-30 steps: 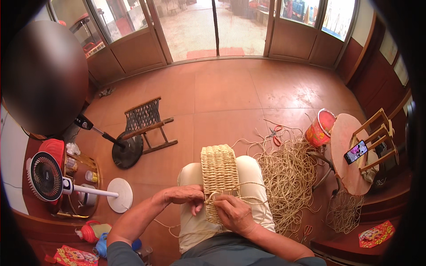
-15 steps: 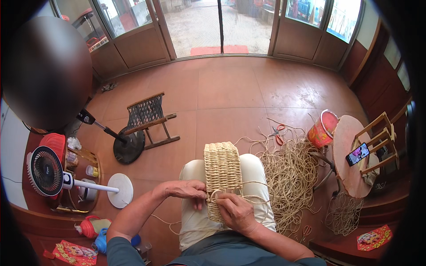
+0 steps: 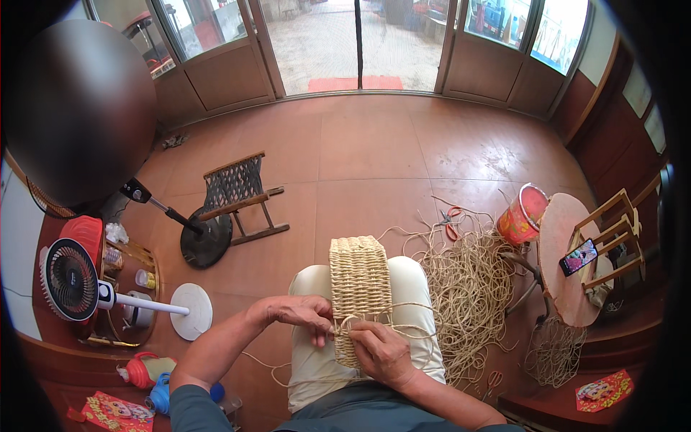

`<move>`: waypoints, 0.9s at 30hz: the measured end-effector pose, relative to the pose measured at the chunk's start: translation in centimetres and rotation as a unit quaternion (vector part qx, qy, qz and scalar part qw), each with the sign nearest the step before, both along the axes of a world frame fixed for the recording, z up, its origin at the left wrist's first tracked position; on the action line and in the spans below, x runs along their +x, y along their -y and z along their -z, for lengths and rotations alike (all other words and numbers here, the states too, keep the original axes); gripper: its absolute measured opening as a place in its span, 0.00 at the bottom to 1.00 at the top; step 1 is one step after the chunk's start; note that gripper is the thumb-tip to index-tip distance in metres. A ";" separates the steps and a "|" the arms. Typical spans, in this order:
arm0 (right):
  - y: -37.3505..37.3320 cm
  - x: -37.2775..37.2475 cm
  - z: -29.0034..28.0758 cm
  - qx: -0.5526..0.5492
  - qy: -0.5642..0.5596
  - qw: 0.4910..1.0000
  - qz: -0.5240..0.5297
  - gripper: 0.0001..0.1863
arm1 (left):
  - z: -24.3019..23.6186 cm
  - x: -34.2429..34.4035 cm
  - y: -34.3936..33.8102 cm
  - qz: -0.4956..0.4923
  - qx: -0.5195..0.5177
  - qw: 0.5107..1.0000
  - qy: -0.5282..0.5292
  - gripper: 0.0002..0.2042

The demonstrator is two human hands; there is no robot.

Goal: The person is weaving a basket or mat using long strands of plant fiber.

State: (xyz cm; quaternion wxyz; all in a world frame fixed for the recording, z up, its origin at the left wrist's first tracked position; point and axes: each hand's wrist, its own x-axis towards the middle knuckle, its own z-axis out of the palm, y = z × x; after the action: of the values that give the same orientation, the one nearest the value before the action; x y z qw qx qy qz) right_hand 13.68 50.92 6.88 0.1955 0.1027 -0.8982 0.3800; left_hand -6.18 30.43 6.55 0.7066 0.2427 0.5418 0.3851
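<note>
A pale straw-coloured woven piece (image 3: 359,276) lies across my lap, with loose cords (image 3: 410,309) looping out from its lower half. My left hand (image 3: 306,318) is at the left edge of the weave, fingers curled in against it and gripping it beside a loop. My right hand (image 3: 381,353) pinches cord on the lower part of the weave, just right of the left fingertips. The exact strand between the right fingers is partly hidden.
A large cord pile (image 3: 464,302), red-handled scissors (image 3: 452,223), red bucket (image 3: 520,212) and round stool (image 3: 554,245) holding a phone (image 3: 579,256) are rightward. A folding seat (image 3: 232,191), standing fan (image 3: 68,279), black pedestal (image 3: 205,237) and kettles (image 3: 144,371) are leftward. Glass doors (image 3: 360,43) lie ahead.
My left hand's lower fingers have drawn in closer to the weave's edge. My right hand keeps its pinch with little movement; the view has shifted slightly.
</note>
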 end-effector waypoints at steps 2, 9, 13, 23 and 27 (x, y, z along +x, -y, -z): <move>0.1 -0.1 0.0 -0.001 0.002 1.000 -0.001 0.11 | -0.3 -0.1 0.1 -0.024 -0.032 0.999 0.002 0.13; 0.2 -0.3 -0.6 0.000 0.001 1.000 0.005 0.11 | 0.8 1.0 0.5 -0.182 0.043 0.982 0.027 0.09; 0.1 0.1 -0.5 -0.007 -0.002 1.000 0.012 0.11 | 0.3 3.9 2.5 -0.270 0.025 0.962 0.027 0.09; 0.4 0.3 -0.3 -0.027 -0.018 0.999 0.008 0.14 | -0.5 9.4 5.1 -0.349 -0.012 0.935 -0.059 0.11; -0.6 1.8 0.0 -0.102 0.003 0.994 0.026 0.18 | -0.4 9.3 3.7 -0.415 -0.020 0.907 -0.066 0.10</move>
State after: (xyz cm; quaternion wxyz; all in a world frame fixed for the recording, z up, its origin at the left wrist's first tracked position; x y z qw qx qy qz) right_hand 15.45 51.56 6.87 0.2118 0.0580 -0.8577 0.4648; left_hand 3.17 26.77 7.00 0.4500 0.0065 0.6468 0.6158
